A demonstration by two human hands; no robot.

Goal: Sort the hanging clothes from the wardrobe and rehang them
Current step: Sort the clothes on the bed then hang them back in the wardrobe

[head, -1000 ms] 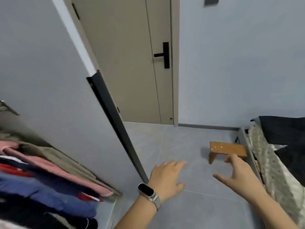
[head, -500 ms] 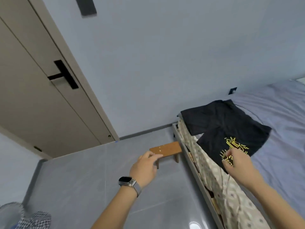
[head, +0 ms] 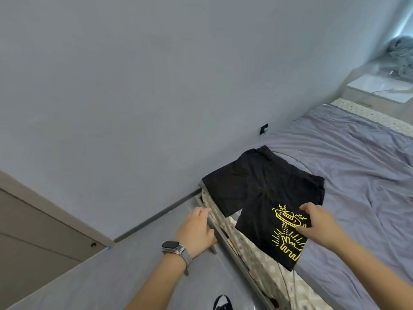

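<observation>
Far left, a slice of beige door (head: 33, 231) sits low in the corner, with the plain grey wall (head: 156, 86) climbing above it. Below that, grey floor (head: 89, 283) runs toward the bed.

Now the left hand (head: 196, 231) comes into view, a smartwatch (head: 176, 248) with a mesh band on its wrist. It hangs over the floor right at the bed's edge, fingers loose and gently bent, nothing in them. The fingertips reach toward the near corner of the bed frame (head: 232, 249); whether they touch it, I cannot tell. A patterned pale mattress side (head: 263, 265) shows along that frame.

And here is the garment: black shorts (head: 257, 186) laid flat on the bed's near corner, the waistband toward the wall, one leg spilling over the mattress edge. That nearer leg carries a yellow print (head: 288, 231), a flying saucer with rays above a blocky figure.

The right hand (head: 321, 224) is over that printed leg, thumb and fingers spread and curving down onto the fabric at its right hem. They look to be on the cloth, not yet closed round it; no fold is lifted between them.

Beyond, a lilac-grey sheet (head: 357, 175) covers the bed, creased in long lines. A small dark wall socket (head: 263, 129) sits just above the mattress. Far right, up top, a pale bedside unit (head: 380, 88) stands beyond the bed, with a blurred grey bundle (head: 400, 52) above it.
</observation>
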